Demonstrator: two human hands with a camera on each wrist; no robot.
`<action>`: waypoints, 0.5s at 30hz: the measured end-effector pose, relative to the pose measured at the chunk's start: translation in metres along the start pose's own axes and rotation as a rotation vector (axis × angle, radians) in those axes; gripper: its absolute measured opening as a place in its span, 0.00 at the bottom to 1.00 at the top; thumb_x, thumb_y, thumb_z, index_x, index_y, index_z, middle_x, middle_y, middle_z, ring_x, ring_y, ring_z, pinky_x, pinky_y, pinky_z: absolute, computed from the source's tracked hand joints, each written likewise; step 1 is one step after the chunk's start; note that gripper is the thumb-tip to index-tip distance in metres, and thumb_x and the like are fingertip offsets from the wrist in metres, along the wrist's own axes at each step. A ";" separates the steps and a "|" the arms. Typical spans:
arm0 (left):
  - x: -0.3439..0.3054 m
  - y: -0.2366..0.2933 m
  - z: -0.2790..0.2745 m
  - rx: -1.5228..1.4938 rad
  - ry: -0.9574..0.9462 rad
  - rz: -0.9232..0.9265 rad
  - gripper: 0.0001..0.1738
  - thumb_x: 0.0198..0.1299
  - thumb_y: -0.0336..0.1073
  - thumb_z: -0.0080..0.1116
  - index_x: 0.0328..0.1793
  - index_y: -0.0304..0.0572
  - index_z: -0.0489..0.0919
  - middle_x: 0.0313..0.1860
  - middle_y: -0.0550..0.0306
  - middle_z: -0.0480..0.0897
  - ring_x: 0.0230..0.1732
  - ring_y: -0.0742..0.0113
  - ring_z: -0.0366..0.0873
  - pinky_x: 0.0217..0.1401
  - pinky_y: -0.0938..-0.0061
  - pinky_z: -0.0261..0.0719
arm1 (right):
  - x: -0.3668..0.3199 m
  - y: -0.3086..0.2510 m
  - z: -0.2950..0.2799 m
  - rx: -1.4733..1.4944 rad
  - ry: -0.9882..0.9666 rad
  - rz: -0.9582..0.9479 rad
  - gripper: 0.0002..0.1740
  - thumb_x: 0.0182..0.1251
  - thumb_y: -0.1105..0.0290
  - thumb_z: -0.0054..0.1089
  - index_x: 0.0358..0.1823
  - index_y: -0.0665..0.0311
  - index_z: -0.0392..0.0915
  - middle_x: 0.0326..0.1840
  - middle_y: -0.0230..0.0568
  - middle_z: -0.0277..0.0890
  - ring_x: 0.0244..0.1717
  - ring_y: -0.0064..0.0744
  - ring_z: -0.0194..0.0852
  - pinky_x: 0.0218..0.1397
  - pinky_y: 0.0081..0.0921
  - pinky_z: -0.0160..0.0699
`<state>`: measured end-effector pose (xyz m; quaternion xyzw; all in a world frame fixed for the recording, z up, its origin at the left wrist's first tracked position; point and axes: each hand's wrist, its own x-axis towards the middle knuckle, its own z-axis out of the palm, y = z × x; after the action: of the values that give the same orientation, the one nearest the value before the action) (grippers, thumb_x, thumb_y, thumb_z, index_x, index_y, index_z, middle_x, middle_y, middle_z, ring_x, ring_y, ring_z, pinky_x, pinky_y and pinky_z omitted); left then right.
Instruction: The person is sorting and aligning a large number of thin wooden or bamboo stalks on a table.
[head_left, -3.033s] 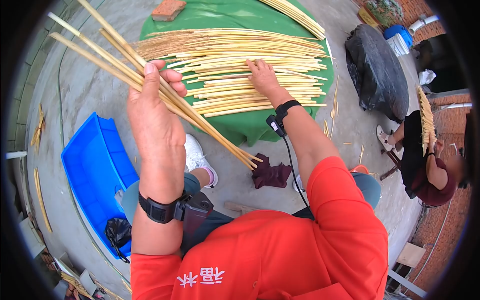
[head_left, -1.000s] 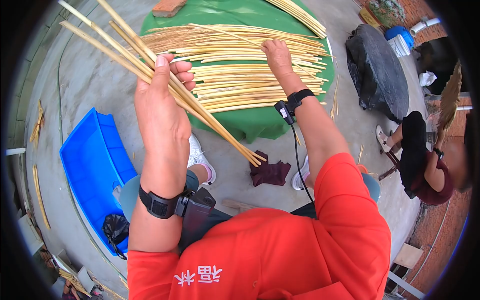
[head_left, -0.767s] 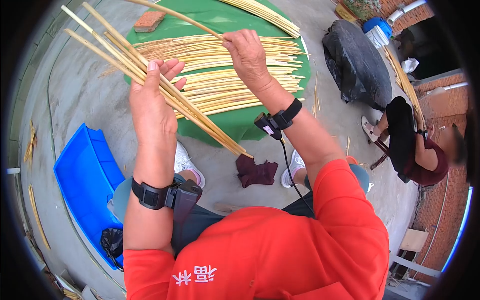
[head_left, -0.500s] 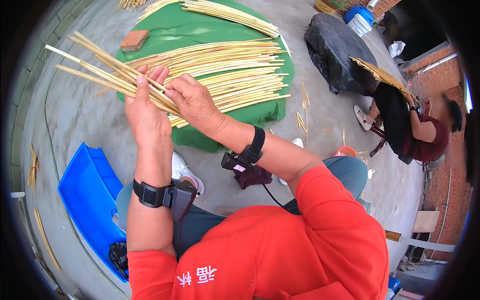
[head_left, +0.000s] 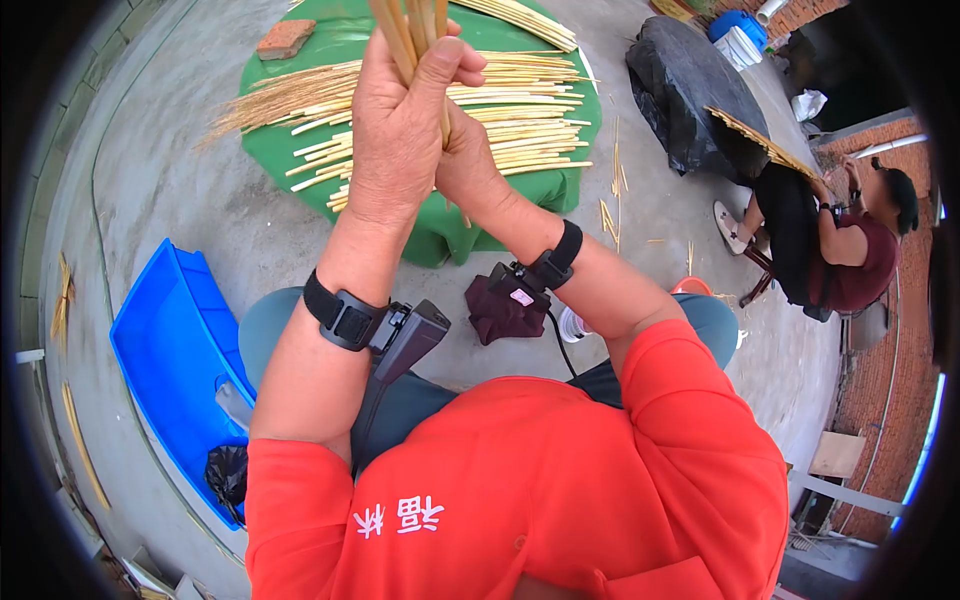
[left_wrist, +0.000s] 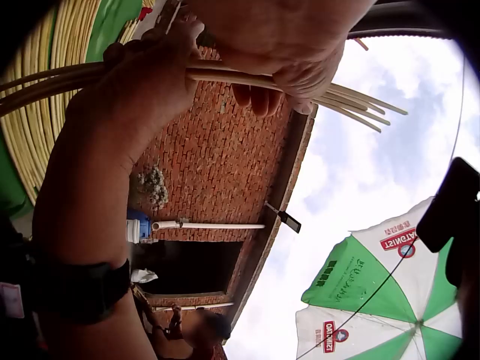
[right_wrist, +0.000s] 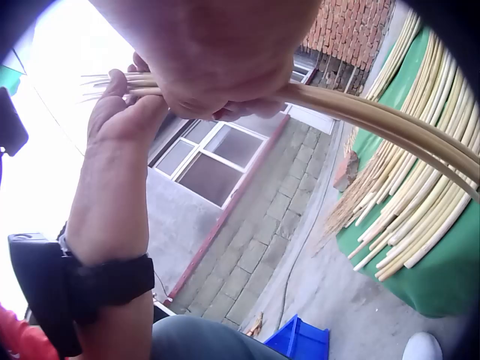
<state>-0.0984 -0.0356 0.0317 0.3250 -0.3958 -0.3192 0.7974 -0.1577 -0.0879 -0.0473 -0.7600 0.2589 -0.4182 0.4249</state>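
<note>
My left hand (head_left: 385,140) grips a small bundle of long pale plant stalks (head_left: 425,25), thumb laid across them. Just below, my right hand (head_left: 470,165) curls round the same bundle, partly hidden behind the left in the head view. The bundle stands steeply, its upper end cut off by the frame. In the left wrist view several stalk ends (left_wrist: 364,105) fan out past the left hand against the sky. Many more stalks (head_left: 525,100) lie in rows on a green cloth (head_left: 275,165) over a round table; some at the left end carry bushy brown tops.
A piece of brick (head_left: 285,40) sits at the cloth's far left edge. On the floor are a blue plastic tub (head_left: 180,340), a dark red cloth (head_left: 505,315) and a black plastic-covered heap (head_left: 690,95). Another person (head_left: 860,240) sits at the right with a flat bunch of stalks.
My right hand lifted a stalk off the table and brought it to the bundle in my left. Both hands then moved up and forward, and the bundle swung from slanting to steep.
</note>
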 end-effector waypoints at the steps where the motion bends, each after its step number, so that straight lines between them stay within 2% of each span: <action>1: 0.002 0.007 0.014 -0.007 -0.045 0.068 0.14 0.64 0.36 0.49 0.51 0.34 0.67 0.34 0.54 0.77 0.39 0.67 0.76 0.50 0.71 0.75 | 0.003 -0.008 -0.003 0.057 0.041 -0.110 0.12 0.61 0.66 0.57 0.42 0.65 0.72 0.30 0.42 0.77 0.33 0.31 0.77 0.36 0.29 0.75; 2: 0.005 0.010 0.020 -0.014 -0.093 0.139 0.17 0.63 0.37 0.52 0.53 0.34 0.67 0.35 0.54 0.77 0.39 0.68 0.75 0.48 0.73 0.74 | 0.005 -0.018 -0.008 0.115 0.095 -0.060 0.12 0.63 0.67 0.55 0.44 0.65 0.73 0.30 0.40 0.77 0.32 0.27 0.76 0.36 0.26 0.74; 3: 0.008 0.010 0.014 -0.010 -0.087 0.138 0.17 0.63 0.37 0.52 0.53 0.34 0.67 0.35 0.54 0.77 0.39 0.68 0.75 0.48 0.73 0.74 | 0.013 -0.014 -0.014 0.113 0.103 -0.102 0.12 0.63 0.66 0.56 0.44 0.65 0.73 0.26 0.36 0.75 0.28 0.23 0.73 0.31 0.22 0.73; 5: 0.015 0.008 0.002 -0.178 -0.325 0.002 0.41 0.59 0.36 0.57 0.72 0.38 0.45 0.63 0.43 0.61 0.67 0.55 0.56 0.68 0.67 0.57 | 0.019 -0.032 -0.030 0.265 0.107 0.071 0.10 0.63 0.66 0.56 0.40 0.65 0.74 0.20 0.31 0.71 0.23 0.17 0.68 0.26 0.17 0.68; 6: 0.008 0.027 0.011 -0.120 -0.246 -0.066 0.39 0.59 0.34 0.56 0.71 0.35 0.47 0.62 0.43 0.62 0.66 0.56 0.58 0.68 0.68 0.57 | 0.020 -0.030 -0.035 0.264 0.106 0.071 0.10 0.63 0.66 0.56 0.40 0.65 0.74 0.20 0.31 0.71 0.23 0.17 0.68 0.26 0.17 0.68; 9: 0.010 0.015 0.003 -0.112 -0.212 -0.099 0.38 0.59 0.33 0.56 0.70 0.33 0.49 0.61 0.42 0.63 0.65 0.56 0.60 0.66 0.69 0.59 | 0.023 -0.013 -0.044 0.275 0.108 0.031 0.09 0.63 0.67 0.56 0.37 0.65 0.74 0.17 0.28 0.68 0.20 0.13 0.64 0.23 0.14 0.65; 15: 0.006 0.004 -0.012 -0.044 -0.200 -0.168 0.37 0.58 0.33 0.57 0.69 0.30 0.52 0.60 0.40 0.65 0.63 0.57 0.62 0.63 0.70 0.64 | 0.000 0.054 -0.036 0.230 0.224 0.142 0.08 0.63 0.67 0.57 0.34 0.65 0.74 0.18 0.28 0.69 0.20 0.14 0.64 0.23 0.14 0.65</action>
<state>-0.0847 -0.0352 0.0318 0.3059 -0.4377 -0.4243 0.7313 -0.1902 -0.1307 -0.0835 -0.6350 0.3081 -0.4961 0.5058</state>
